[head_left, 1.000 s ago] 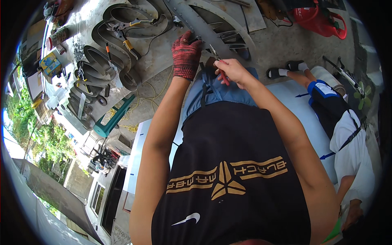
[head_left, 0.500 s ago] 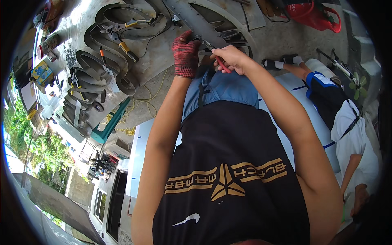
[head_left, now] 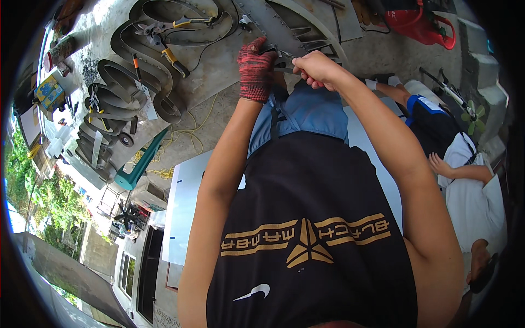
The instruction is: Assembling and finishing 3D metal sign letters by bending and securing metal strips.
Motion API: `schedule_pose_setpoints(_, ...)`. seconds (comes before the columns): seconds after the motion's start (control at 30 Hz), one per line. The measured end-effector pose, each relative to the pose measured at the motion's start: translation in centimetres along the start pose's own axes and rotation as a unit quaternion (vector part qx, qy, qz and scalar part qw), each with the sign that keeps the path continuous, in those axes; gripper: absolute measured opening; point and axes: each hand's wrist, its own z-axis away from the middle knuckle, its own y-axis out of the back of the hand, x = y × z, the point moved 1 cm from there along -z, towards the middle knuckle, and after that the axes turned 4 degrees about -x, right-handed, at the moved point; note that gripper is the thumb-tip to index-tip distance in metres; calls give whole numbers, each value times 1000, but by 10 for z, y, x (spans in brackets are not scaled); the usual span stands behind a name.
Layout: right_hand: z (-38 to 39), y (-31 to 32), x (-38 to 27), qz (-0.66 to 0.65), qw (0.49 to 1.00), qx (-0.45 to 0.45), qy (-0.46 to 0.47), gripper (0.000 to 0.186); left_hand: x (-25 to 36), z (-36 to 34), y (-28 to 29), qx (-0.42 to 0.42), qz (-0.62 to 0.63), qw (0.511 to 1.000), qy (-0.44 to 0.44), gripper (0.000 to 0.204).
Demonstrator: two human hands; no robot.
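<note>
My left hand [head_left: 255, 72], in a red and black knitted glove, is closed at the near edge of a grey sheet-metal frame [head_left: 280, 34] with a curved rim and ribs. What its fingers pinch is too small to make out. Just to the right, my bare right hand [head_left: 317, 71] is wrapped round a pair of pliers; the fingers mostly hide the handles. The metal jaws of the pliers [head_left: 286, 54] point left toward the gloved fingertips.
Bent sheet-metal strips [head_left: 116, 38] lie at the left, with yellow-handled snips [head_left: 176, 63] among them. A green beam-like piece [head_left: 143, 164] and yellow cord [head_left: 192, 134] are nearer. A red plastic object [head_left: 418, 24] stands far right; another person [head_left: 465, 186] is at the right.
My right hand has turned and shifted slightly right, so the red handles that showed before are now hidden. My left hand stays at the metal edge. The other person's arm has moved.
</note>
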Motion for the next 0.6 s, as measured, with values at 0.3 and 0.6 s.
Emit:
schedule_pose_setpoints(0.3, -2, 2, -7, 84, 996, 25, 1, 35, -16, 4, -21, -17, -12, 998, 65, 48)
schedule_pose_setpoints(0.6, -4, 5, -9, 124, 991, 42, -10, 34, -22, 6, -25, 5, 38, 996, 77, 46)
